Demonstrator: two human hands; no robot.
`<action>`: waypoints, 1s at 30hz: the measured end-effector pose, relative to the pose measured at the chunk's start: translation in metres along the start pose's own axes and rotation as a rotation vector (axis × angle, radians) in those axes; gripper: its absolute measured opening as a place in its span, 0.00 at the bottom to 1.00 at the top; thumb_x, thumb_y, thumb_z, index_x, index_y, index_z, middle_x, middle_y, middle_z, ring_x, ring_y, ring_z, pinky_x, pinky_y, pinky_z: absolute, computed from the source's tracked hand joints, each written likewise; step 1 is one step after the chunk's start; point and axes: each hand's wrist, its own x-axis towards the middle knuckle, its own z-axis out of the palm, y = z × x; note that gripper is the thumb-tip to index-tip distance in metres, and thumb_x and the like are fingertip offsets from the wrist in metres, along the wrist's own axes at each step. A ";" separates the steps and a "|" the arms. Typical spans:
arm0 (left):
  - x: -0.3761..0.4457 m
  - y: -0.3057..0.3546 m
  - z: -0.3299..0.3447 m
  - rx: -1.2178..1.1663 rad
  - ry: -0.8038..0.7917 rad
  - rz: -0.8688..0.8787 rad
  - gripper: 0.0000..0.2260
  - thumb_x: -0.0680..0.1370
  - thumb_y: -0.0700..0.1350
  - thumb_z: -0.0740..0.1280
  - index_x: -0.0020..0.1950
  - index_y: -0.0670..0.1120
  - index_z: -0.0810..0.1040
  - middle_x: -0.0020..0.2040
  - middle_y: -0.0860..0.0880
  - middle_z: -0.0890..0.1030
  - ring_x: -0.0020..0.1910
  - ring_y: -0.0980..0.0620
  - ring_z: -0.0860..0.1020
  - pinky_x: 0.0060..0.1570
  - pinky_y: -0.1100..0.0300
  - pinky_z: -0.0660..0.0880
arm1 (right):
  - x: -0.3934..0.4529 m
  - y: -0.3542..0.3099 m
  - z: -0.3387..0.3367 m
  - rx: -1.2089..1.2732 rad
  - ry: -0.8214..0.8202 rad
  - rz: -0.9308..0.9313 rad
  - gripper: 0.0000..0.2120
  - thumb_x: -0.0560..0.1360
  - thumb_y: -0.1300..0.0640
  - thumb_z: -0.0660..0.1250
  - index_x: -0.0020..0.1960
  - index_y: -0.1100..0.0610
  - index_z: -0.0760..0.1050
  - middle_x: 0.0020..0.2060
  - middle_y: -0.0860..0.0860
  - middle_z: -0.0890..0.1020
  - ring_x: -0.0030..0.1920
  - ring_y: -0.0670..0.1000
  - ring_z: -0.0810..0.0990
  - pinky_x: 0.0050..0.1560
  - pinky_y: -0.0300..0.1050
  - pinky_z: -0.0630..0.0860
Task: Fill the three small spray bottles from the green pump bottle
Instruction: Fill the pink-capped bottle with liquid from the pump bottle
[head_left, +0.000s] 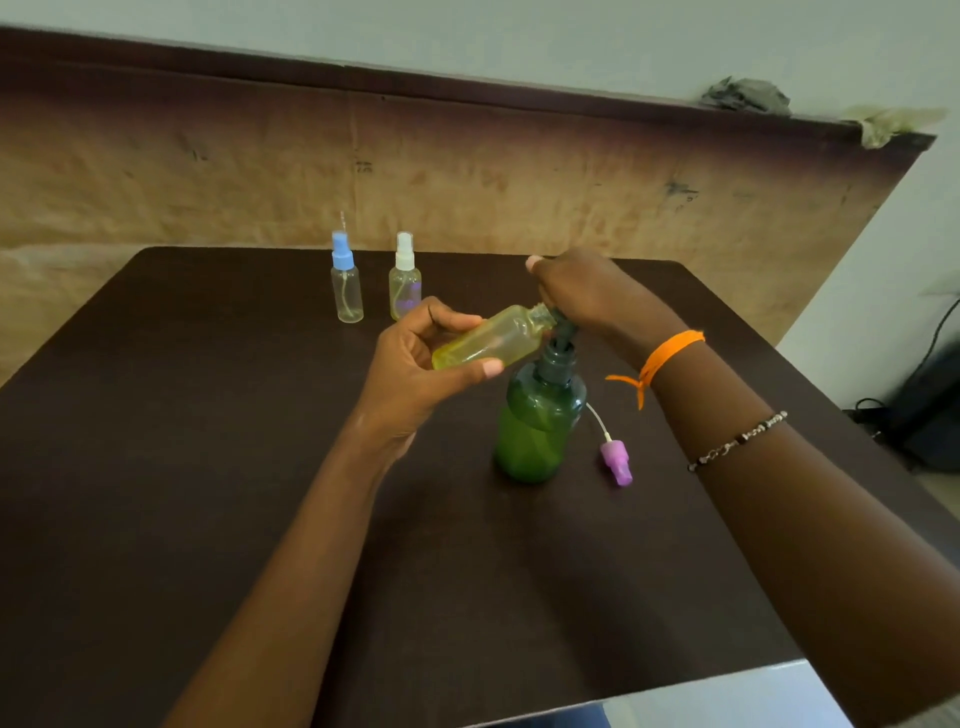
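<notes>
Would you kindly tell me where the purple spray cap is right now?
In the head view, the purple spray cap lies on its side on the dark table, just right of the green pump bottle, under the right forearm.

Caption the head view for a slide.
Left hand tilts an uncapped spray bottle to the green pump bottle while the right hand presses.

Dark table (208, 467): green pump bottle (537, 426), two spray bottles (347, 280), purple sprayer (617, 461)
</notes>
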 end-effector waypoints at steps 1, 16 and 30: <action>0.000 0.000 0.000 0.003 -0.001 0.002 0.17 0.58 0.43 0.76 0.43 0.48 0.76 0.42 0.50 0.78 0.41 0.61 0.79 0.38 0.69 0.74 | 0.002 0.002 0.001 0.022 0.000 -0.002 0.21 0.79 0.47 0.54 0.29 0.53 0.65 0.28 0.51 0.70 0.37 0.55 0.71 0.44 0.45 0.69; 0.001 -0.004 -0.001 -0.025 -0.018 -0.010 0.13 0.58 0.45 0.76 0.40 0.54 0.79 0.43 0.48 0.77 0.41 0.60 0.79 0.40 0.68 0.75 | -0.002 -0.002 -0.001 -0.043 -0.016 -0.004 0.20 0.79 0.45 0.55 0.32 0.54 0.67 0.31 0.50 0.70 0.41 0.55 0.71 0.44 0.46 0.67; 0.002 -0.005 -0.001 -0.012 -0.003 -0.033 0.17 0.58 0.45 0.76 0.44 0.48 0.76 0.43 0.51 0.79 0.42 0.59 0.79 0.40 0.67 0.75 | -0.004 -0.006 -0.004 -0.049 -0.059 0.002 0.22 0.80 0.46 0.54 0.32 0.56 0.68 0.32 0.52 0.73 0.38 0.53 0.72 0.42 0.44 0.67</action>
